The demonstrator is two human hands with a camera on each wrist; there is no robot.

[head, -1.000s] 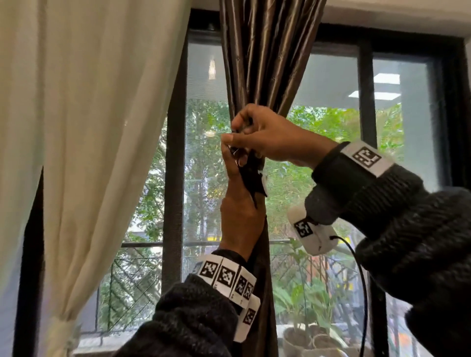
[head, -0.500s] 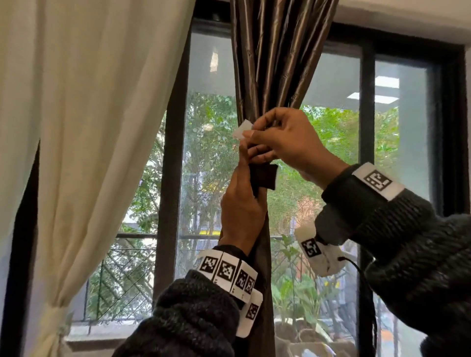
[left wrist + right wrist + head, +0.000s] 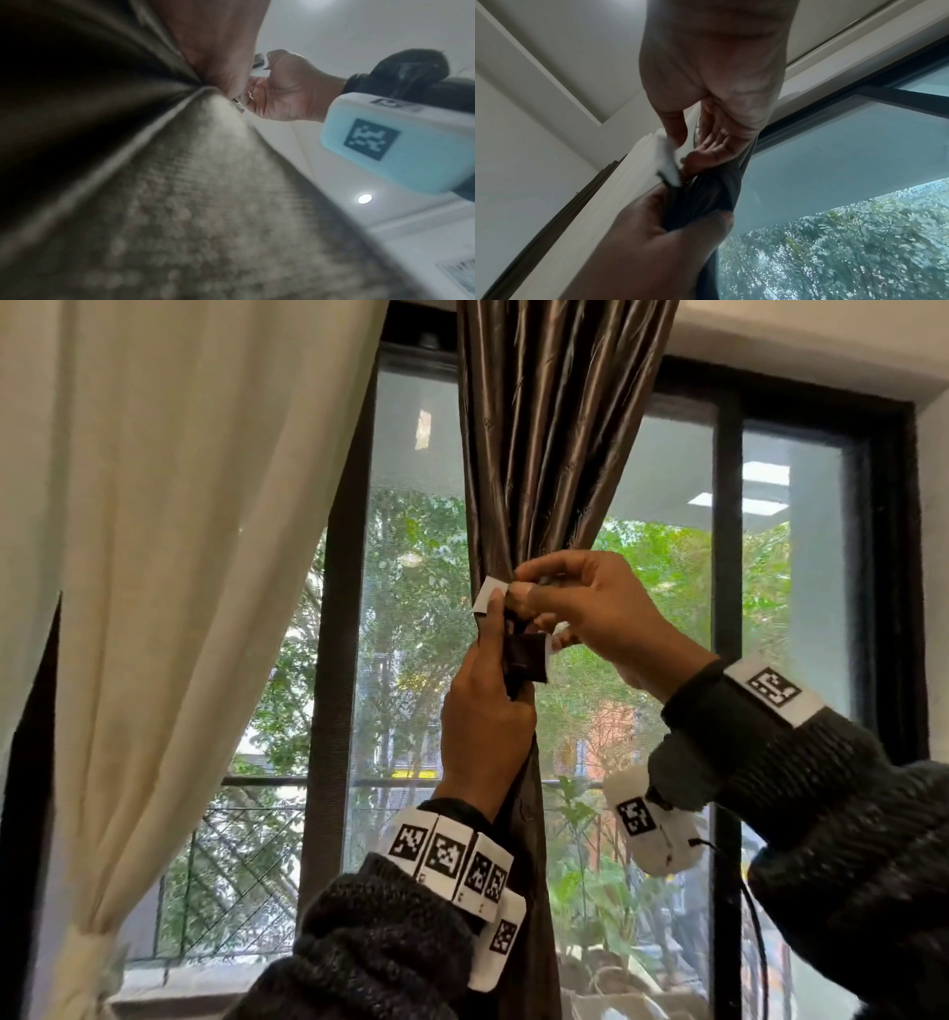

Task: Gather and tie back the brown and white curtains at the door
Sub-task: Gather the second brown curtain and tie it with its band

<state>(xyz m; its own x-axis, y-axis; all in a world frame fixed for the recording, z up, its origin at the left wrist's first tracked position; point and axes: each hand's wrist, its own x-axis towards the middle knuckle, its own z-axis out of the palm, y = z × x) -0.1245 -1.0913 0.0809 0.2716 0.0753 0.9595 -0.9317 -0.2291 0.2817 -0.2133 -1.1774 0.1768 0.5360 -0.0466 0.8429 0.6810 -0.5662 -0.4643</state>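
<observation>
The brown curtain (image 3: 554, 454) hangs in the middle of the glass door, bunched to a narrow neck. My left hand (image 3: 493, 660) reaches up from below and grips that neck together with a dark tie-back strap (image 3: 526, 657). My right hand (image 3: 518, 598) comes in from the right and pinches the strap's white tab (image 3: 487, 597) just above the left fingers. In the right wrist view the white tab (image 3: 667, 162) sits between thumb and fingers, above the bunched brown curtain (image 3: 706, 194) held in the left hand (image 3: 667, 233). The white curtain (image 3: 179, 557) hangs at the left.
The white curtain is cinched low at the left by a pale tie (image 3: 82, 963). Dark door frame bars (image 3: 334, 660) stand behind the curtains. Potted plants (image 3: 606, 916) and a railing show through the glass. The left wrist view is filled with blurred brown fabric (image 3: 154, 182).
The right hand has shifted from covering the dark strap to pinching its white tab out at the bunch's left side. The left hand keeps its grip on the neck.
</observation>
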